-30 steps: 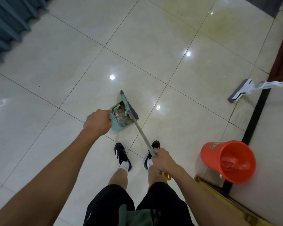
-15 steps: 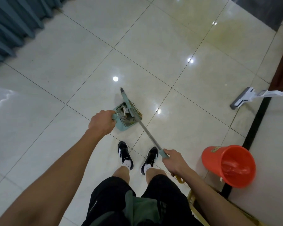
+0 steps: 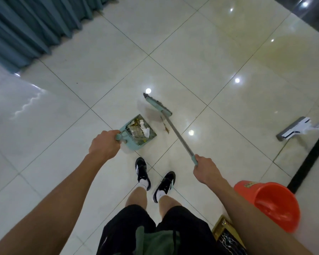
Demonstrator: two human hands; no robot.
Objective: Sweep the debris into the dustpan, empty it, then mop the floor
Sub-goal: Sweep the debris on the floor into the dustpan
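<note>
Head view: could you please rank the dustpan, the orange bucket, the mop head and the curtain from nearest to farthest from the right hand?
From the right hand, which grips the broom handle:
1. Orange bucket, just right of the forearm, on the floor.
2. Dustpan, to the left, held by the left hand.
3. Mop head, at the far right edge.
4. Curtain, top left corner.

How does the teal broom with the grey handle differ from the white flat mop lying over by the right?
The teal broom is gripped by the right hand; the white flat mop is held by nobody. The broom's head sits near the teal dustpan at the centre; the mop's head rests on the floor at the right edge. The broom's whole handle shows; the mop's runs out of view. Both are long-handled.
</note>
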